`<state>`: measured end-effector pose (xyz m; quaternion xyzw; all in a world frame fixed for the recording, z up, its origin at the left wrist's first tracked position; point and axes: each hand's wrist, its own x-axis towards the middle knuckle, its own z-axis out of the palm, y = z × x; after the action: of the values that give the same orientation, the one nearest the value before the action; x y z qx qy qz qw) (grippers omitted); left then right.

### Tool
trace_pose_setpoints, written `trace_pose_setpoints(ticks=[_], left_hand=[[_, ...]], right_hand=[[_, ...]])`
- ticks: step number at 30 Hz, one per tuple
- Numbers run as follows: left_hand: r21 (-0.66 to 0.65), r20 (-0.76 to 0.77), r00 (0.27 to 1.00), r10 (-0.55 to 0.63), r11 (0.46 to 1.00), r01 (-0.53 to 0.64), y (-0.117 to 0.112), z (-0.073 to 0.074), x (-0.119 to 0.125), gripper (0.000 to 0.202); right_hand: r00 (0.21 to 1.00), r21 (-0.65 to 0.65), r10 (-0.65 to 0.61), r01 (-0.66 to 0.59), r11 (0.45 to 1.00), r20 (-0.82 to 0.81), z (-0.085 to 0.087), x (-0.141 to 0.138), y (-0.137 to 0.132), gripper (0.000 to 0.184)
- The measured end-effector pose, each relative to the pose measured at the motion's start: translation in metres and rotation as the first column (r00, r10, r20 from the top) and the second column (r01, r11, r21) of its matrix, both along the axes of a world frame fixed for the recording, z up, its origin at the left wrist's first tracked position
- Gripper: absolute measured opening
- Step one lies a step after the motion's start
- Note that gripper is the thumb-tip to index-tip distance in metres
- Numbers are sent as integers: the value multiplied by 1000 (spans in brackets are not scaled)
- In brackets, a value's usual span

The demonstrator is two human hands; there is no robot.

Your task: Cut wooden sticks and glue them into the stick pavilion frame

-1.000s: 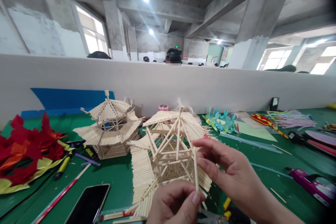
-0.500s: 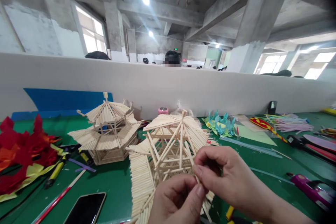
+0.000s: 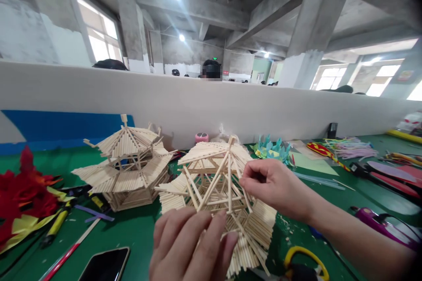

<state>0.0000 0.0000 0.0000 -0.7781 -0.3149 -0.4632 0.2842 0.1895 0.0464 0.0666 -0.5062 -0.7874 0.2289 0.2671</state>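
Note:
The pavilion model (image 3: 230,180), built of thin wooden sticks, stands in front of me with bare rafters on the near side of its upper roof. My right hand (image 3: 263,182) is closed in a pinch at the right of that roof, on a slim wooden stick (image 3: 248,204) whose lower end shows below the fingertips. The rest of that stick is hidden by the fingers. In front of the model's lower roof (image 3: 245,252) is my left hand (image 3: 193,246), its fingers loosely stretched, holding nothing that shows. It covers the model's lower left part.
A second stick pavilion (image 3: 127,169) stands at the left. Red paper shapes (image 3: 28,197), a phone (image 3: 105,264) and a glue stick in red and clear wrap (image 3: 67,258) lie leftward. Yellow-handled scissors (image 3: 306,250) and a purple tool (image 3: 384,226) lie rightward. A white partition (image 3: 280,109) runs behind.
My hands have parted. The right moved up to the upper roof with the stick; the left came down and leftward and its fingers opened. The view turned slightly right.

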Motion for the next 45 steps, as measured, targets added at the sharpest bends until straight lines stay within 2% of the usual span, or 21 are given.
trace_pose_setpoints(ticks=[2,5,9,21,32,45], left_hand=[[35,-44,998,53,998,-51,7,1,-1,33],[59,-27,996,82,995,-80,13,0,3,32],[83,-29,996,79,994,-76,19,-2,9,32],[49,4,997,71,996,-71,27,-8,19,33],[-8,93,995,17,1000,-16,25,-13,16,31],[-22,98,995,17,1000,-15,29,-14,18,27]], right_hand=[[1000,10,-14,14,1000,26,2,-4,0,16],[998,18,-31,30,999,48,3,-6,2,16],[998,38,-33,31,999,60,1,-7,6,17],[991,53,-55,49,997,122,4,-10,6,18],[984,14,-61,59,998,165,11,-11,4,17],[985,83,-64,51,995,161,8,-15,3,18]])
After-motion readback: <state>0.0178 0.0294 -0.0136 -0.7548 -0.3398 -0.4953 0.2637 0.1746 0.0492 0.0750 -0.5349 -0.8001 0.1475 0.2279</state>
